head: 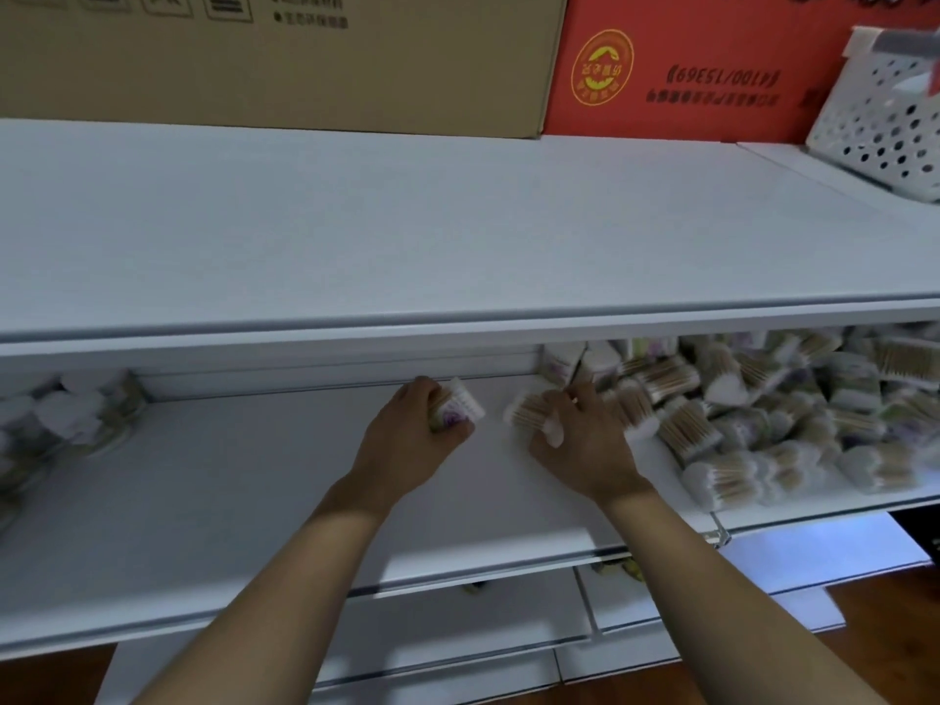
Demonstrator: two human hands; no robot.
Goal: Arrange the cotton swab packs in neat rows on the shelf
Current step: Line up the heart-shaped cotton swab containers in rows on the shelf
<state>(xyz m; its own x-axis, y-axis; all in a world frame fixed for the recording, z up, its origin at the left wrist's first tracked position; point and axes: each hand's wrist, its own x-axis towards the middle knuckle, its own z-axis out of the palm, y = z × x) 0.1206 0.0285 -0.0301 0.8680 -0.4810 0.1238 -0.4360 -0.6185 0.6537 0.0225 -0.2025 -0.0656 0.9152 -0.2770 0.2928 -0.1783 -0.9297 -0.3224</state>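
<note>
Both my hands reach into the middle white shelf. My left hand grips a cotton swab pack with white tips and a purple label, held just above the shelf board. My right hand holds another swab pack lying sideways, its wooden sticks and white tips showing. A loose heap of swab packs fills the right part of the shelf, touching my right hand. A few more packs sit blurred at the shelf's far left.
The top shelf board overhangs the hands. On it stand a brown carton, a red carton and a white perforated basket. A lower shelf and wooden floor lie below.
</note>
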